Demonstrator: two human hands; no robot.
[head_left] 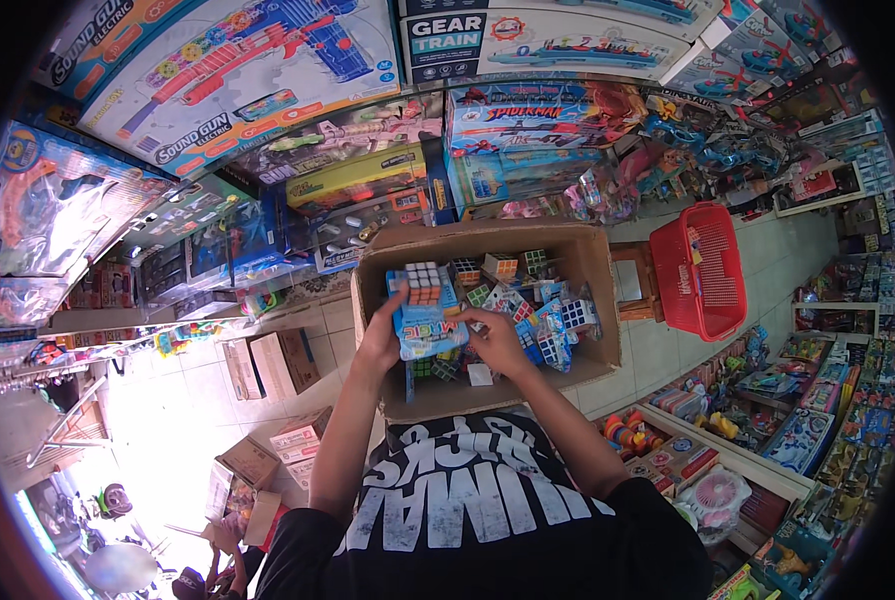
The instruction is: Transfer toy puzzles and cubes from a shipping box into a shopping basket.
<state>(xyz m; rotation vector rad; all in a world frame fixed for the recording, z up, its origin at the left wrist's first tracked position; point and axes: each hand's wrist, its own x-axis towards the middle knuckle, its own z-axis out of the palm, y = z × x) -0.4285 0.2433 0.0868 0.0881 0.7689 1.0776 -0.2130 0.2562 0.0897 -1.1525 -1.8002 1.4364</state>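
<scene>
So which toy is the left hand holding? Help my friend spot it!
Find the open brown cardboard box in the middle. Over its left side, the person's left hand holds a blue plastic packet with a white-and-orange puzzle cube. Unlike the multicoloured puzzle cubes lying inside, it's held up.

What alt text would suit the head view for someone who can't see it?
A person's left hand and right hand hold a blue packet with a puzzle cube over an open cardboard box of more cubes. Boxed toys line the shelves above, a red basket stands to the right, and cartons sit lower left.
</scene>
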